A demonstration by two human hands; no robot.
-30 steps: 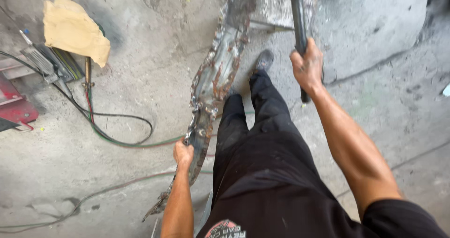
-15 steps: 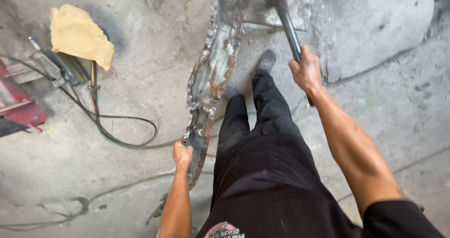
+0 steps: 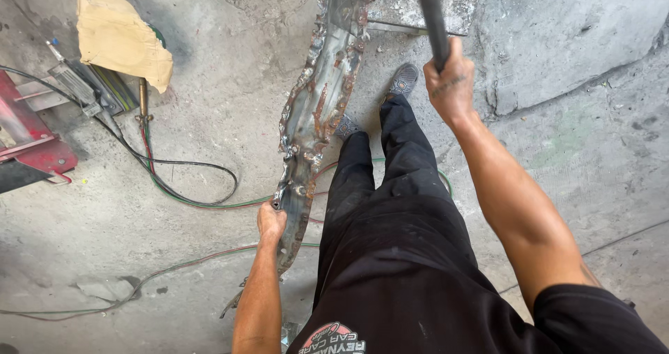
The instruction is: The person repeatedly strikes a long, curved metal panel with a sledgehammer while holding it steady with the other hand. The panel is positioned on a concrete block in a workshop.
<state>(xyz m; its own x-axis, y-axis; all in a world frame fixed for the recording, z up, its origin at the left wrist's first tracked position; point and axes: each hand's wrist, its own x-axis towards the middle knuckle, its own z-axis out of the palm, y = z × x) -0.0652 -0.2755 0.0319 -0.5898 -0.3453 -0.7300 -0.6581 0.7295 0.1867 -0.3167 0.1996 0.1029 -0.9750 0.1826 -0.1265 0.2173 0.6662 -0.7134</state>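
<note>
A long, jagged strip of rusty cut metal (image 3: 317,110) runs from the top of the head view down toward me, its far end over the concrete floor. My left hand (image 3: 270,221) grips its near end. My right hand (image 3: 451,81) is raised and closed around a dark bar-like handle (image 3: 432,16) that rises out of the top of the frame; its head is out of view. My legs in black trousers and grey shoes (image 3: 404,79) stand just right of the strip.
Green, red and black hoses (image 3: 185,194) loop across the floor at left, ending in a torch (image 3: 143,99). A tan cloth (image 3: 122,37) lies at top left, with a red metal frame (image 3: 31,138) at the left edge. A concrete slab (image 3: 557,40) lies at top right.
My right hand has swung the handle from upright to tilted left, then lifted it higher. My left hand stays on the metal strip, and the view has shifted slightly.
</note>
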